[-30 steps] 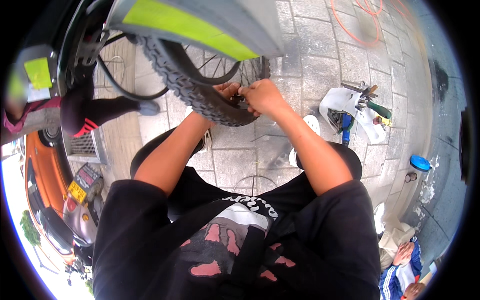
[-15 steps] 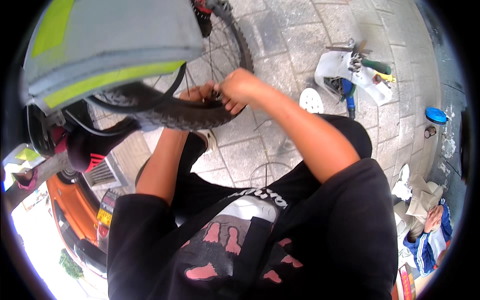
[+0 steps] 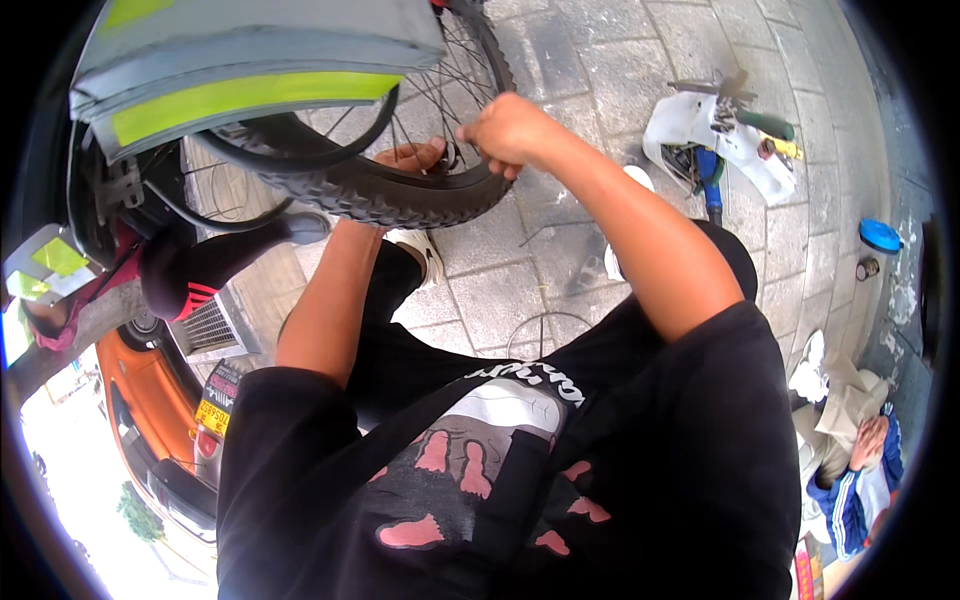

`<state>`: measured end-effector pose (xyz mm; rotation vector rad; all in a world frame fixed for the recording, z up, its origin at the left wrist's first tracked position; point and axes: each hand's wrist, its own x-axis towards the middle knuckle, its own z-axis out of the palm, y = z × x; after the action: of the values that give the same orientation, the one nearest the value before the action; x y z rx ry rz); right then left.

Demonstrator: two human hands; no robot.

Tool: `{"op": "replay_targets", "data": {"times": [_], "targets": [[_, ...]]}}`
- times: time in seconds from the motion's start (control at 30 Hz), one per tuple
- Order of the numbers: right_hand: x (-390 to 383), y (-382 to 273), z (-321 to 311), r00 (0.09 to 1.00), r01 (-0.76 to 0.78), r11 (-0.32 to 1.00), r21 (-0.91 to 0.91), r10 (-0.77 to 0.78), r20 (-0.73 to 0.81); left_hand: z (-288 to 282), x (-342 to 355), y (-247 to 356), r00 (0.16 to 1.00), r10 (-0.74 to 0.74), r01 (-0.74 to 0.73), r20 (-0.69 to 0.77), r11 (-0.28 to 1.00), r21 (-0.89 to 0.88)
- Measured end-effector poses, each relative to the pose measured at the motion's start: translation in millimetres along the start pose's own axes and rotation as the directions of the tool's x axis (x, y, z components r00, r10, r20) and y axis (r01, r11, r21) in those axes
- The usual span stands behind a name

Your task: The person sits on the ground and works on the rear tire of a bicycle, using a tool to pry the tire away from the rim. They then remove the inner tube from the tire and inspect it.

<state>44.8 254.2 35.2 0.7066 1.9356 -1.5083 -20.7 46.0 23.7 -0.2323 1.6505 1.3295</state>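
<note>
A bicycle wheel [image 3: 400,198] with a knobby black tyre lies across the upper middle, partly under a grey and yellow-green bag. My left hand [image 3: 412,158] reaches from beneath the tyre, its fingers curled over the rim beside the spokes. A small dark piece, perhaps the valve, stands at the rim by those fingertips. Just right of it, my right hand [image 3: 505,130] is closed, fingers pinched together above the rim; whatever they hold is too small to make out. A gap shows between the two hands.
On the paving at right lies a white bag of tools [image 3: 715,145], with blue and green handles. A blue round lid [image 3: 880,236] and a small jar [image 3: 867,268] sit farther right. Another person [image 3: 855,470] is at lower right; an orange car [image 3: 150,390] stands at left.
My right hand has drawn slightly up and right, away from the left fingers it was touching. The left hand stays at the rim. The whole view has shifted a little.
</note>
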Motion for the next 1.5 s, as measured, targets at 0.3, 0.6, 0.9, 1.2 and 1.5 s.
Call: {"op": "replay_targets", "data": {"times": [0.3,0.6,0.9,1.2,1.5], "targets": [[-7.4,-5.5,17.5,0.989,-0.082,0.956,0.283,0.042,0.145,-19.5,11.4,-38.1,0.964,0.234,-0.217,0.125,0.967,-0.131],[-2.5,11.2,19.4,0.991,-0.126,0.937,0.326,0.101,0.093,2.6,-16.5,-0.7,0.995,0.097,-0.095,0.008,0.989,-0.117],[-25.9,-42.9,34.6,0.982,0.119,0.887,-0.446,-0.172,-0.08,-54.1,31.7,-55.0,0.918,-0.031,0.324,0.395,0.632,-0.704],[-16.8,-23.9,44.1,0.939,0.205,0.857,-0.473,-0.309,-0.151,-14.4,-1.8,-30.5,0.949,0.035,0.237,0.313,0.576,-0.782],[8.9,33.9,39.9,0.966,-0.03,0.841,0.54,-0.114,0.231,-20.4,28.6,-43.9,0.964,0.041,0.02,0.261,0.974,-0.227]]}}
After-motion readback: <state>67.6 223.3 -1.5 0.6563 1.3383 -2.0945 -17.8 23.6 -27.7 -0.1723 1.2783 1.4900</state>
